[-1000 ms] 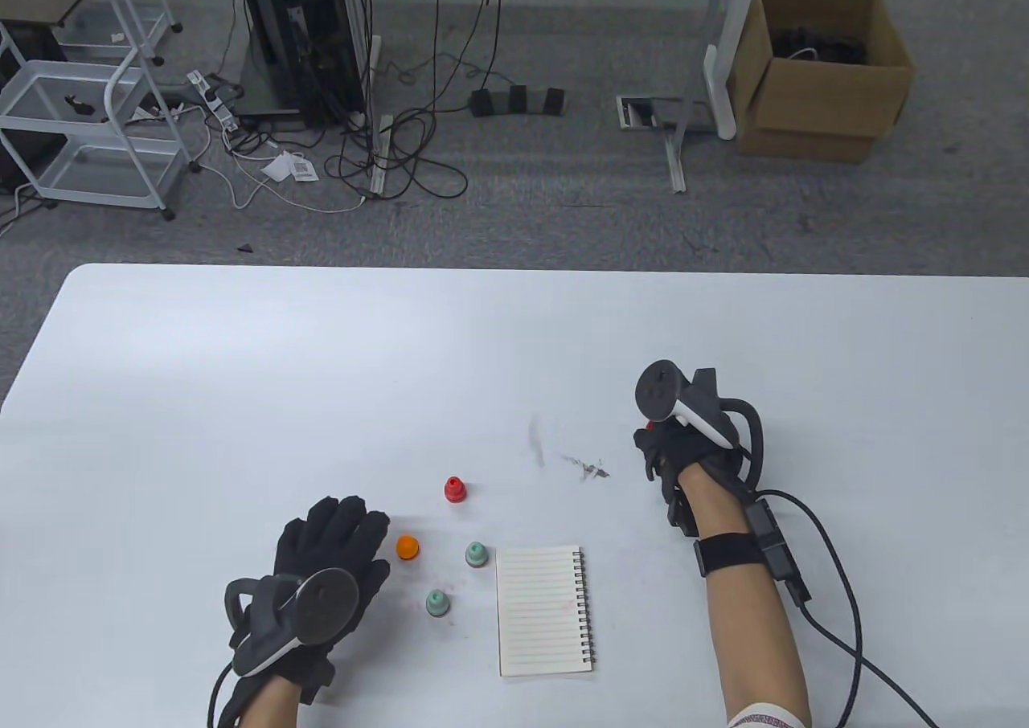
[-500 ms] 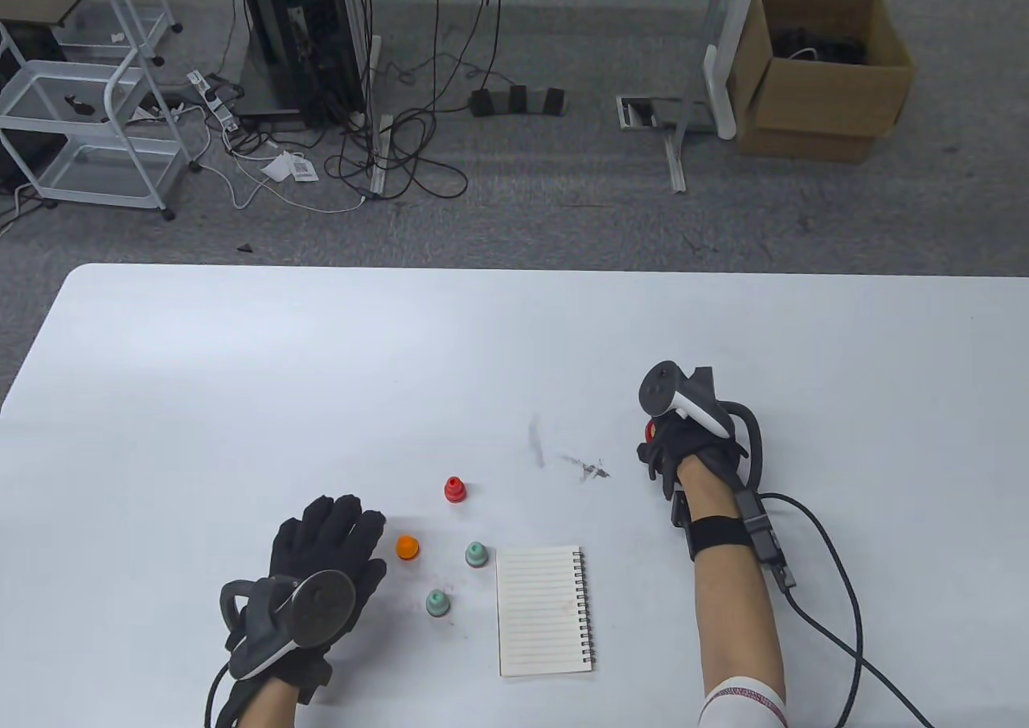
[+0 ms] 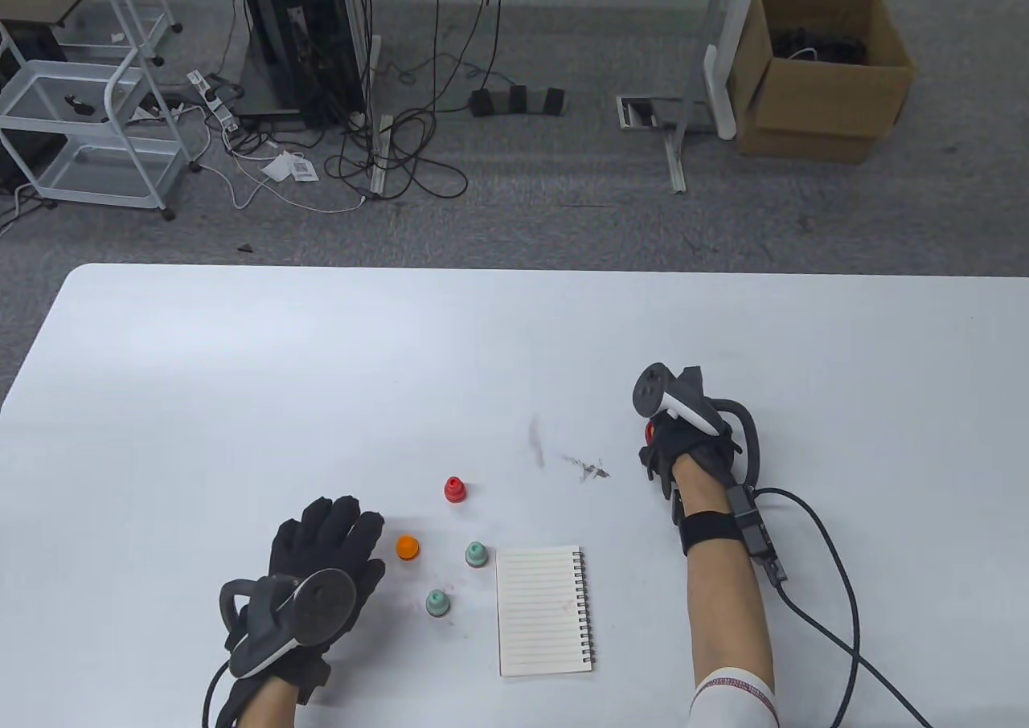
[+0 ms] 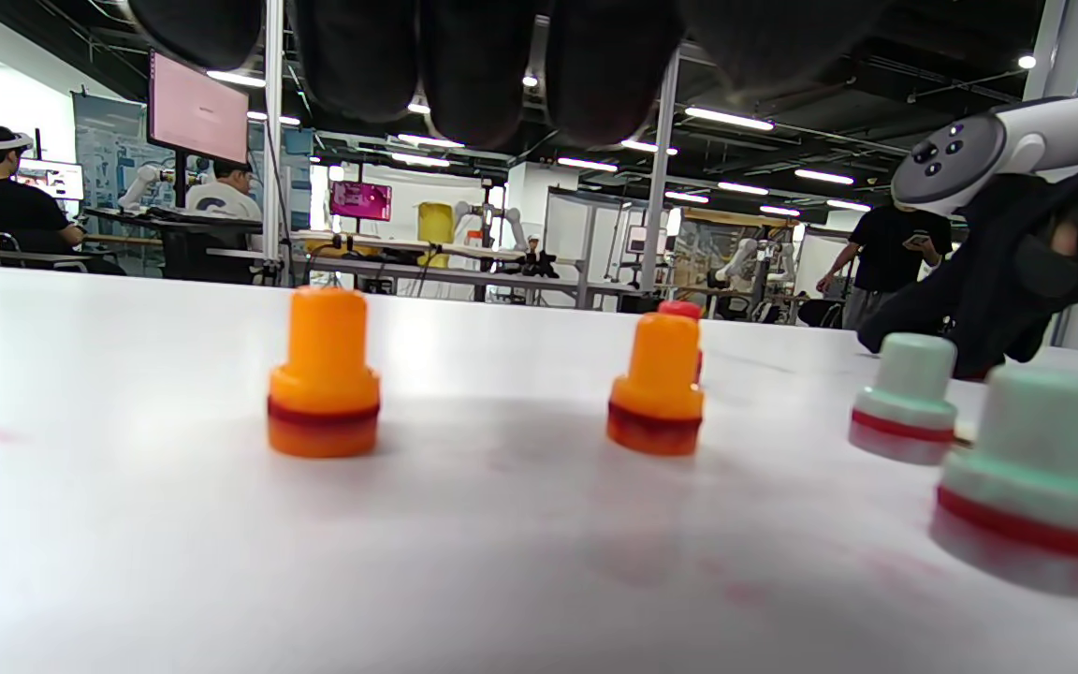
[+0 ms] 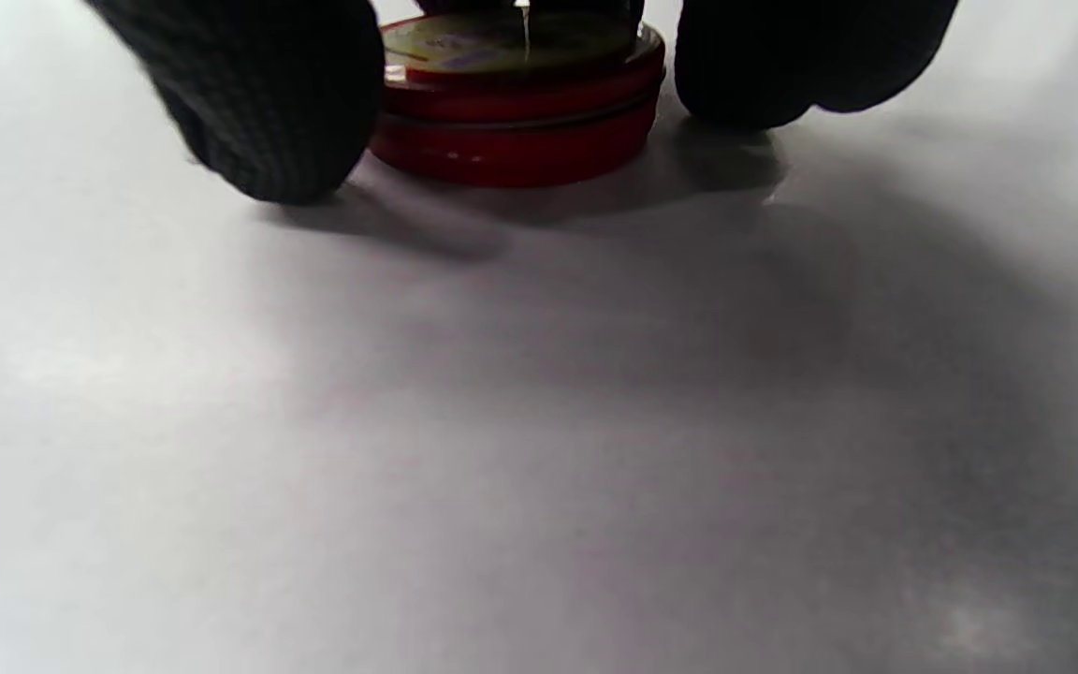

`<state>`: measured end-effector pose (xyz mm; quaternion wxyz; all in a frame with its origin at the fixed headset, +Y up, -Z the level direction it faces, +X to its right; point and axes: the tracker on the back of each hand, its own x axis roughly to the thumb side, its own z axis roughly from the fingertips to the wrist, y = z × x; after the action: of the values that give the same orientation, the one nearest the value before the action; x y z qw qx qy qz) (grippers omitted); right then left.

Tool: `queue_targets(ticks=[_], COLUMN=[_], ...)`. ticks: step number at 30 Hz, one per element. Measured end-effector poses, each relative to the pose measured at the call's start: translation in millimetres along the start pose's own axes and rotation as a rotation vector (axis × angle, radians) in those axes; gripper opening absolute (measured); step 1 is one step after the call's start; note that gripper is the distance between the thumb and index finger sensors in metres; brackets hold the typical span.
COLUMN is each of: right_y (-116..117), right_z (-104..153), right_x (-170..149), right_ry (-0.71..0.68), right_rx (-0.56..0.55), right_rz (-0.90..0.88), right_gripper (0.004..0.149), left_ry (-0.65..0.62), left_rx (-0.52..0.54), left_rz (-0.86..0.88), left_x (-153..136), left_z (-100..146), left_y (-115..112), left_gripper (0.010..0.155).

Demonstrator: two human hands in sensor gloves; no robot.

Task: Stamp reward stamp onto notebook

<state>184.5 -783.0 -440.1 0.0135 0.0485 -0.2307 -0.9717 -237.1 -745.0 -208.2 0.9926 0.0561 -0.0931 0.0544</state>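
No legible text, brand or number on any item. The tin (image 5: 520, 94) lid bears a printed label, too blurred to read. The notebook (image 3: 540, 609) page shows ruled lines only. Background screens unreadable.

Table (image 3: 321, 358): smooth matt white top; gloves (image 3: 330, 531): black knitted cloth; tin (image 5: 520, 103): glossy red metal; stamps (image 4: 324, 374): smooth plastic; notebook (image 3: 539, 607): lined matt paper, wire spiral; box (image 3: 820, 69): brown cardboard; floor (image 3: 563, 222): grey carpet.
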Motion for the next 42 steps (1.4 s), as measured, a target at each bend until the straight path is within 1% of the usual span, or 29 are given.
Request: queue_targets(ticks=[4, 6, 10, 18, 21, 27, 29, 32, 33, 34, 38, 39, 40, 42], right_y=[-1.5, -2.8, -4.8, -5.3, -5.2, -2.8, -4.5, -11.3, -15.8, -17.3, -27.9, -30.3, -30.8, -31.2], right_z=[-3.2, -5.4, -8.5, -14.2, -14.8, -9.2, -1.5, 15.2, 25.1, 28.5, 60.1, 71.7, 76.6, 95.0], right_x=[0.5, 1.5, 2.0, 5.4, 4.6, -4.2, -4.7, -2.8, -1.7, -1.5, 0.3, 1.0, 1.4, 3.4], right_ry=[0.004, 0.003, 0.003, 0.011, 0.004, -0.027, -0.057, -0.11, -0.144, -0.154, -0.236, -0.263, -0.274, -0.312], right_rx=[-0.01, 0.005, 0.023, 0.076, 0.068, -0.036, -0.079, -0.114, -0.139, -0.147, -0.216, -0.24, -0.249, -0.28], right_rz=[-0.003, -0.004, 0.014, 0.007, -0.009, -0.045, -0.066, -0.097, -0.1, -0.101, -0.122, -0.125, -0.125, -0.114], right_gripper=[0.074, 0.073, 0.075, 0.075, 0.074, 0.073, 0.073, 0.073, 0.073, 0.073, 0.073, 0.073, 0.073, 0.073], left_ry=[-0.004, -0.004, -0.005, -0.029, -0.033, -0.029, -0.033, -0.038, -0.04, -0.043, -0.049, -0.051, -0.052, -0.051], left_rx=[0.015, 0.016, 0.002, 0.018, 0.023, 0.016, 0.011, 0.008, 0.007, 0.008, 0.007, 0.004, 0.005, 0.013], left_rz=[-0.008, 0.002, -0.019, -0.017, -0.01, -0.013, -0.011, -0.014, -0.014, -0.015, -0.017, -0.018, -0.019, -0.017], left_x=[2.2, 2.2, 3.2, 11.2, 10.5, 9.1, 9.9, 11.0, 11.2, 11.4, 12.3, 12.5, 12.6, 12.3], left_z=[3.8, 3.4, 3.1, 5.9, 6.6, 6.1, 5.7, 5.6, 5.8, 5.9, 5.6, 5.6, 5.7, 6.1], left_y=[4.0, 4.6, 5.0, 11.6, 11.9, 10.1, 9.3, 8.7, 8.5, 8.4, 8.0, 8.0, 8.0, 7.7], left_gripper=[0.061, 0.061, 0.061, 0.061, 0.061, 0.061, 0.061, 0.061, 0.06, 0.061, 0.061, 0.061, 0.061, 0.061])
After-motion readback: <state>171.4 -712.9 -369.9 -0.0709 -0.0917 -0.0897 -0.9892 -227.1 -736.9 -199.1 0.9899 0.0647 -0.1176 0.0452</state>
